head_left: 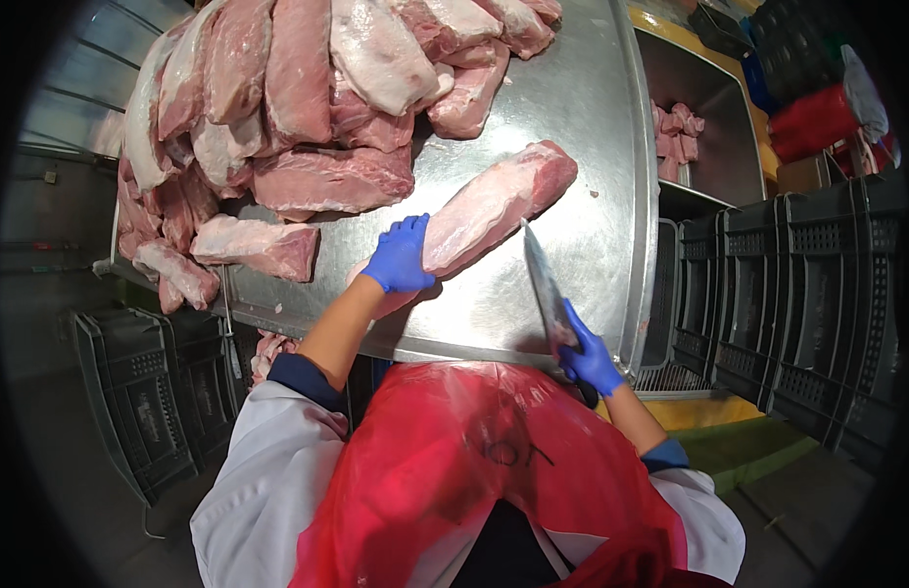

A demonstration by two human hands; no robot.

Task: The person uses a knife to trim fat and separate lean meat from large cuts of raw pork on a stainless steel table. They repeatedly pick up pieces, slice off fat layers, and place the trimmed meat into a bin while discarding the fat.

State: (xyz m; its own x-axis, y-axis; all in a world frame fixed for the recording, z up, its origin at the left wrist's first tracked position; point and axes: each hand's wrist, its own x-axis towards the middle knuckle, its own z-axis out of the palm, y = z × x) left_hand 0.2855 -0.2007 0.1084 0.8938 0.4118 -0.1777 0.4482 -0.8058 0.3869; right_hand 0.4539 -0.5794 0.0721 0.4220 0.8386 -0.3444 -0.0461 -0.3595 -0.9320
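Meat slab (499, 201), lying slantwise on the steel table (474, 323), near end under the left hand (400, 257), far end out in the open. Looks firmly clamped there, blue-gloved and reaching across the width, with a bit of meat poking out below. Right hand (589, 355), also gloved, wrapped round the handle of the knife (543, 279), blade pointing away from the red apron (474, 421), tip right by the slab's right edge. Can't tell from this angle whether touching or just short of it. Biggest worry imo: a slip. Wet-looking meat on smooth metal, pinned at only one end, so could easily swing or skid under a sideways push. Also wouldn't love any stroke drawn back toward the left hand, given the thin-looking cover. Pile of meat (298, 73) close by, upper left, so maybe a bump there after a sudden skid
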